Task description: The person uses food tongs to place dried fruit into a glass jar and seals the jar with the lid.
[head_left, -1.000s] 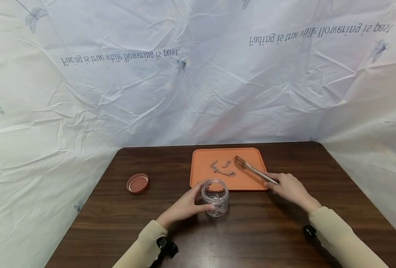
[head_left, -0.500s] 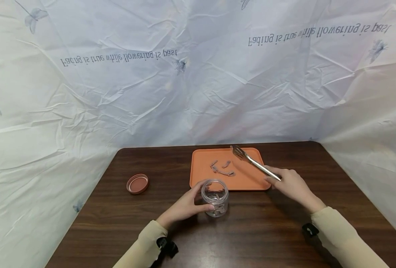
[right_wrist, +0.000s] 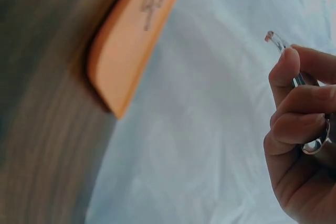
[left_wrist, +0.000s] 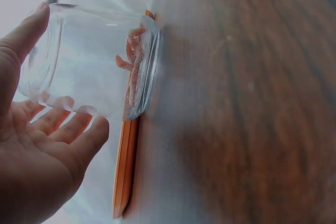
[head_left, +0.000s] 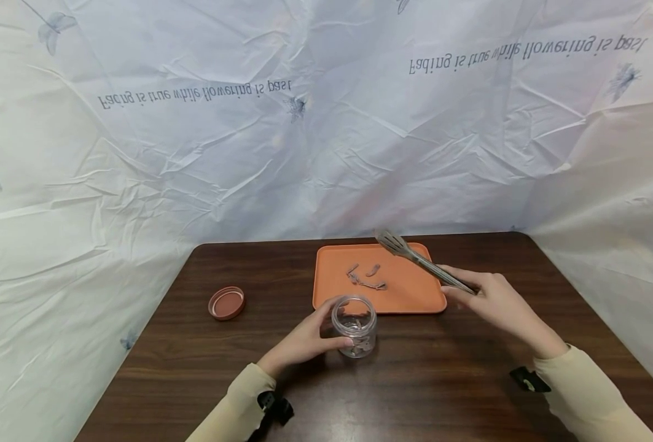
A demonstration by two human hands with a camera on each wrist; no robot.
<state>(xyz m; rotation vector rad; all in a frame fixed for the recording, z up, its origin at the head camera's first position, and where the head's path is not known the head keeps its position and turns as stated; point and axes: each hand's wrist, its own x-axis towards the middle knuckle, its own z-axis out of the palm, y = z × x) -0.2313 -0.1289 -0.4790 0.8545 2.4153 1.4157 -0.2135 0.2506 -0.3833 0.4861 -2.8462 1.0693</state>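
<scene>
My left hand (head_left: 303, 341) grips a clear, uncapped jar (head_left: 362, 342) standing upright on the table, thumb on the near side. Several reddish-brown strips (left_wrist: 135, 64) lie at the jar's bottom in the left wrist view. With my right hand (head_left: 500, 305) I hold metal tongs (head_left: 422, 263), raised above the right part of the orange tray (head_left: 409, 298). A tiny reddish piece (right_wrist: 268, 36) shows at the tongs' tip in the right wrist view. More thin brownish strips (head_left: 371, 285) lie on the tray, left of the tongs.
A reddish-brown round lid (head_left: 227, 304) lies on the dark wooden table (head_left: 193, 356), well left of the jar. White printed sheeting (head_left: 249, 166) hangs close behind the table and on both sides.
My right hand has lifted the tongs up off the tray and drawn slightly right, their tips now near the tray's far edge. My left hand and the jar stay put.
</scene>
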